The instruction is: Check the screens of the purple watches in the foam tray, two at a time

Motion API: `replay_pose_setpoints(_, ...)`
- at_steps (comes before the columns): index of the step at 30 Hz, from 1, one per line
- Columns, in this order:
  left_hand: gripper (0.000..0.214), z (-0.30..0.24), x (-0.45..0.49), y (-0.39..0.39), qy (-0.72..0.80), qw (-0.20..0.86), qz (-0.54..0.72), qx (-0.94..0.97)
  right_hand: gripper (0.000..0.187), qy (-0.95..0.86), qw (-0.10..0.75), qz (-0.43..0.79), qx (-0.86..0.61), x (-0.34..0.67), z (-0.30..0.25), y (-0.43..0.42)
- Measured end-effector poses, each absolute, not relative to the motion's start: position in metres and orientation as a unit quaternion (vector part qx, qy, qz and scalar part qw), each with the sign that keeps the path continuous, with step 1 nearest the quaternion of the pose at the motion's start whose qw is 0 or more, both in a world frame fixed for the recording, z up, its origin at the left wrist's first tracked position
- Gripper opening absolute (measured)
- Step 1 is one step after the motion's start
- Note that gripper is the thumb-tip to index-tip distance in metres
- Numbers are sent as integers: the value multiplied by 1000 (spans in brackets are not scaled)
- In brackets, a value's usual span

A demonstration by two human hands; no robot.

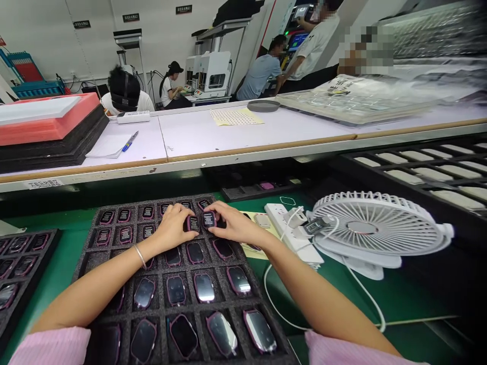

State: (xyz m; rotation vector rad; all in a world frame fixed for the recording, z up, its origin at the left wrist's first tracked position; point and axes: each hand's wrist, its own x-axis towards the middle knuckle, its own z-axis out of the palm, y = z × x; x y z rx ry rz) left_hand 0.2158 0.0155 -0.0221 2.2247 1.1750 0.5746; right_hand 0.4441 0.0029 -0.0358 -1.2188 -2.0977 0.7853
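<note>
Smartwatch (pixel 209 220) sits in the right hand (pixel 233 223), a second smartwatch (pixel 193 223) in the left hand (pixel 175 224), thumb and fingers nearly closed on each, at the foam tray's (pixel 161 299) far end. Both look light, rigid, scratchable; side rims suit gripping.

The bottom edge crops the foam tray (pixel 162 293) at seven o'clock, the left edge a second tray (pixel 30 288) at eight; plastic wrapping (pixel 429 43) at two is blurred; the watches' (pixel 209 219) lettering is unreadably small.
</note>
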Motion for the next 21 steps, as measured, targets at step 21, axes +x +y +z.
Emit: replay_pose_setpoints(21,28,-6,64,-68,613,71,0,787,40,-940,-40,53,-333,276,5,-27)
